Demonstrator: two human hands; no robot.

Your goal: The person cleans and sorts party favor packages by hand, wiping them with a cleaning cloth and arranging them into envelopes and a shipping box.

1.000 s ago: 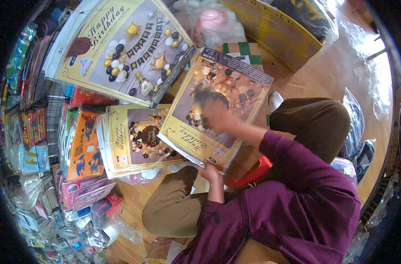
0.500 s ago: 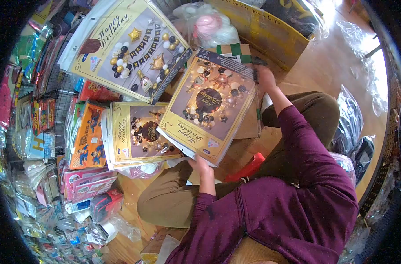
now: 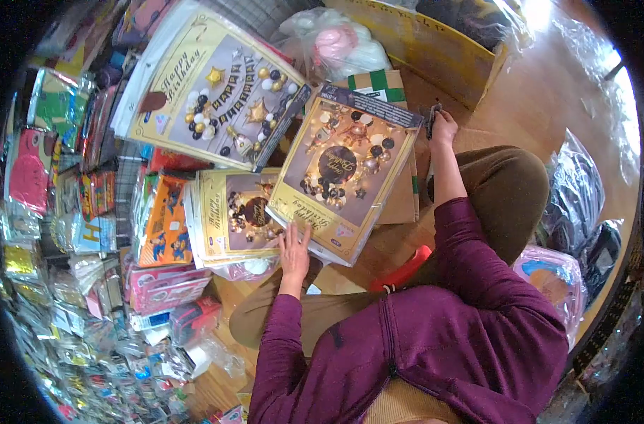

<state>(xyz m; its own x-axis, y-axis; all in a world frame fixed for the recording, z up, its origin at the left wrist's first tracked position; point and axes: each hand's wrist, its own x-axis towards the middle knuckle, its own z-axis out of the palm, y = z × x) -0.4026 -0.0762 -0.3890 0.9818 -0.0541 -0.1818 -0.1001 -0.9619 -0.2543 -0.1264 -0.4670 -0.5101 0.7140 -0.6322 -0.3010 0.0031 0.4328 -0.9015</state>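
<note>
My left hand (image 3: 294,256) lies with fingers spread on the lower left corner of a Happy Birthday balloon package (image 3: 343,169). That package rests tilted on a cardboard box with green tape (image 3: 379,83). To the right of its top corner, my right hand (image 3: 443,127) is closed round a small dark item (image 3: 432,119), too small to name. Left of the package is a stack of similar birthday packages (image 3: 230,215). Above the stack leans a larger birthday package (image 3: 216,95) with black and gold balloons.
Bagged goods (image 3: 89,283) crowd the left side. A yellow carton (image 3: 407,46) and a clear bag with pink and white contents (image 3: 336,44) are at the top. A red object (image 3: 404,268) is by my legs. Plastic-wrapped bundles (image 3: 551,279) lie at the right.
My left hand has moved from the package's bottom edge up onto its lower left corner. My right hand has left the package's upper right edge and moved slightly right.
</note>
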